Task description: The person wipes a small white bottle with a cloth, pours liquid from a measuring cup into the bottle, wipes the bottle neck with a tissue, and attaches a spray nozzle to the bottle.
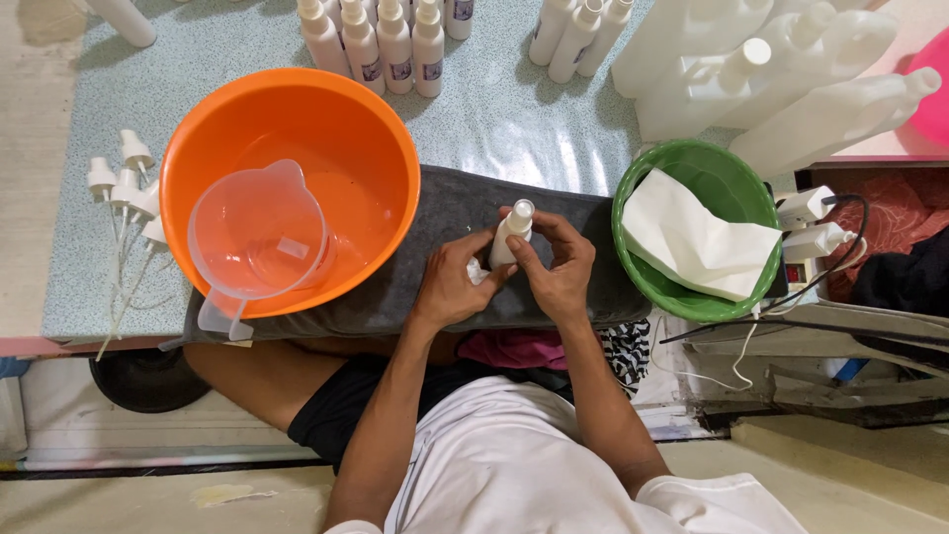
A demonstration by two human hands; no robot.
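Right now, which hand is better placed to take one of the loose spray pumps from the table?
Probably the left hand. The spray pumps lie at the person's left, beyond the orange basin. The right hand is farther away and wraps the small white bottle, while the left only supports its lower end.

Speckled worktop, low to the floor

A pale blue speckled table with a pink edge stands over beige floor, brightly and evenly lit.

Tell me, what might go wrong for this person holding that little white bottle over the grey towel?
Both hands, left hand and right hand, grip the small white bottle, so a slip could drop it. The clear jug leans inside the orange basin, near the table's edge; a bumped elbow might tip them.
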